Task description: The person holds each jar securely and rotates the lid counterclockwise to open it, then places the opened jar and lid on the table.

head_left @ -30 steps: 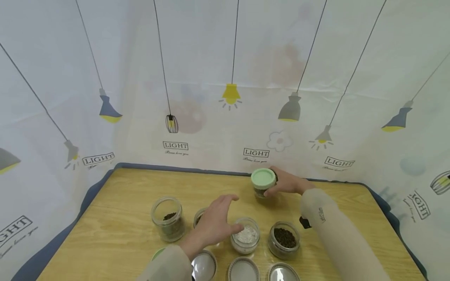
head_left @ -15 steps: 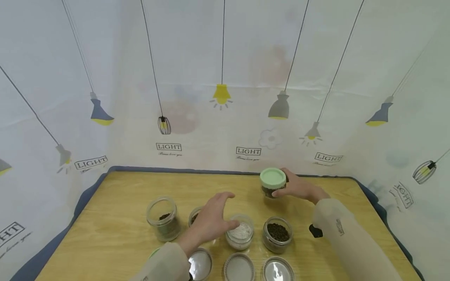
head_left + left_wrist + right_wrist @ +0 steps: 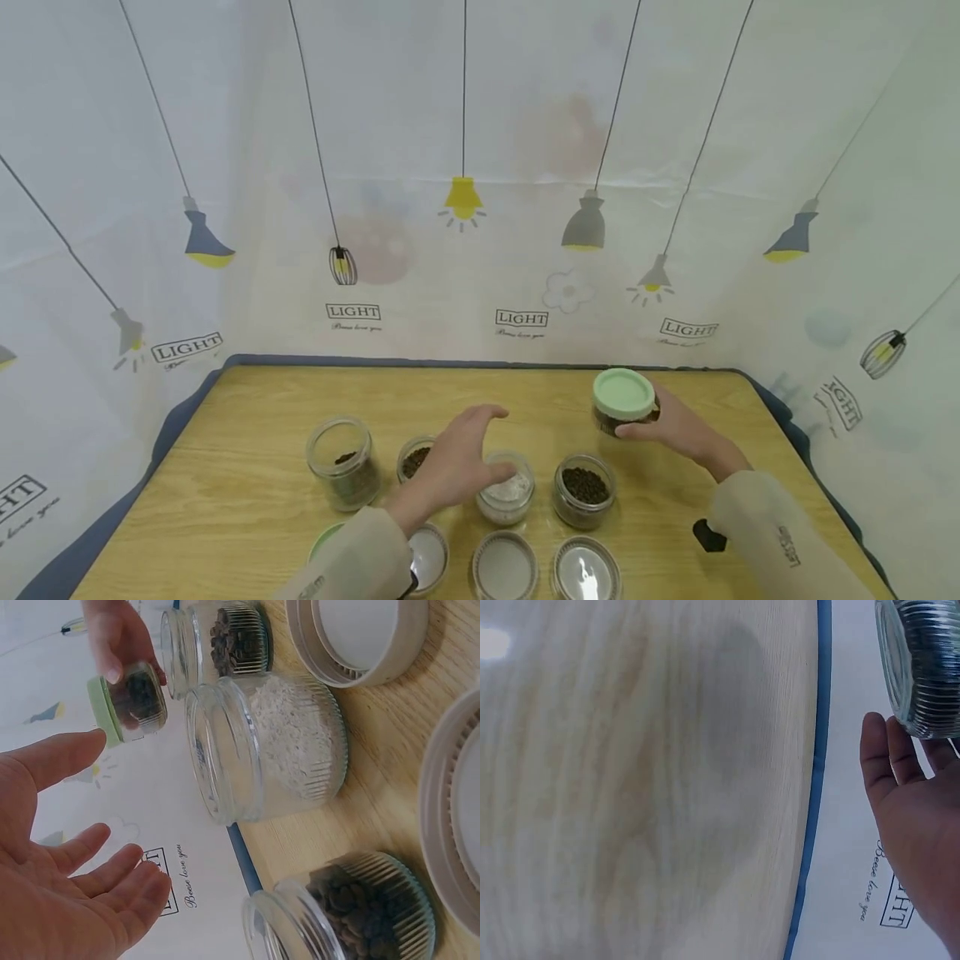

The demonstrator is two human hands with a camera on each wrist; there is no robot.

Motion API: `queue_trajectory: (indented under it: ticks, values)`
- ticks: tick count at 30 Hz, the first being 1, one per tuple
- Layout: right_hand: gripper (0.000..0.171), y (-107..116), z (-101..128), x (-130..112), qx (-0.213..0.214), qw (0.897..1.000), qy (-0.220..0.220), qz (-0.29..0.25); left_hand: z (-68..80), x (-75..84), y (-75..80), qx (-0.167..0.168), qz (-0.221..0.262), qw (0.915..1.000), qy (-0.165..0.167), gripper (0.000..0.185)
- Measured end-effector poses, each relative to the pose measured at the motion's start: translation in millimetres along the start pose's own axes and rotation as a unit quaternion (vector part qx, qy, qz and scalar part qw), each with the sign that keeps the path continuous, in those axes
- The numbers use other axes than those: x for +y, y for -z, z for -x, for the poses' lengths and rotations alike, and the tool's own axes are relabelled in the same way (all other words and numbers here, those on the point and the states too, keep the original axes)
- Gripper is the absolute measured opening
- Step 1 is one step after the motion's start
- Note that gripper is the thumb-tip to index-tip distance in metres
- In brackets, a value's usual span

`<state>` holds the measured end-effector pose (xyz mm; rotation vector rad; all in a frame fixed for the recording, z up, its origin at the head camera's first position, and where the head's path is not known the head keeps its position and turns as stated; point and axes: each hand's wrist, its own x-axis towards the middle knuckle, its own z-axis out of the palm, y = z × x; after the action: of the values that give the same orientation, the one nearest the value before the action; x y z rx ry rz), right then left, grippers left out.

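My right hand (image 3: 686, 427) grips a glass jar with a pale green lid (image 3: 624, 394) and dark contents, off the table at the back right. In the right wrist view the jar's ribbed glass (image 3: 932, 667) shows at the upper corner, fingers around it. My left hand (image 3: 459, 462) hovers with spread fingers, holding nothing, over the row of open jars. Nearest to it are a jar of white flakes (image 3: 507, 492) and a jar of dark pieces (image 3: 415, 458), partly hidden behind the hand. Right of them stands another jar of dark pieces (image 3: 584, 492).
A taller lidless jar (image 3: 345, 467) stands at the left, partly filled. Along the front lie white lids (image 3: 506, 567), and a green rim (image 3: 322, 537) shows beside the left sleeve. The wooden table (image 3: 225, 483) meets a printed curtain (image 3: 420, 208) at its back edge.
My right hand has carried the green-lidded jar to the right and lifted it a little. The left hand keeps about the same place above the jars. The head view has shifted slightly.
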<state>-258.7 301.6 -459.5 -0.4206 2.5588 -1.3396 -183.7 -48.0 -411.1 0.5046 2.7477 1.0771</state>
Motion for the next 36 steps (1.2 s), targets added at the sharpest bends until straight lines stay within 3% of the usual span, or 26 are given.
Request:
queue_trajectory:
  ticks: [5, 10, 15, 23, 31, 36]
  values:
    - [0.084, 0.7, 21.4, 2.1, 0.024, 0.999, 0.017, 0.018, -8.6, 7.8, -4.6, -0.005, -0.012, 0.9997, -0.021, 0.066]
    - [0.086, 1.7, 35.9, 2.0, 0.037, 0.999, 0.031, 0.015, -21.4, 20.7, -10.2, -0.011, -0.017, 0.9977, -0.065, 0.066]
    - [0.087, 2.0, 48.2, 2.8, 0.047, 0.998, 0.029, 0.027, -33.7, 40.5, -18.7, -0.028, -0.039, 0.9921, -0.116, 0.065]
    - [0.083, -1.4, 58.1, -2.9, 0.056, 0.996, 0.063, 0.018, -50.0, 78.8, -35.7, -0.053, -0.088, 0.9834, -0.150, 0.070]
    - [0.085, -8.0, 68.5, -18.9, 0.036, 0.995, 0.092, 0.005, -55.6, 96.9, -56.9, -0.054, -0.064, 0.9767, -0.198, 0.084]
    - [0.087, -13.1, 71.2, -26.0, 0.029, 0.995, 0.095, 0.006, -54.9, 98.0, -64.2, -0.050, -0.048, 0.9784, -0.195, 0.081]
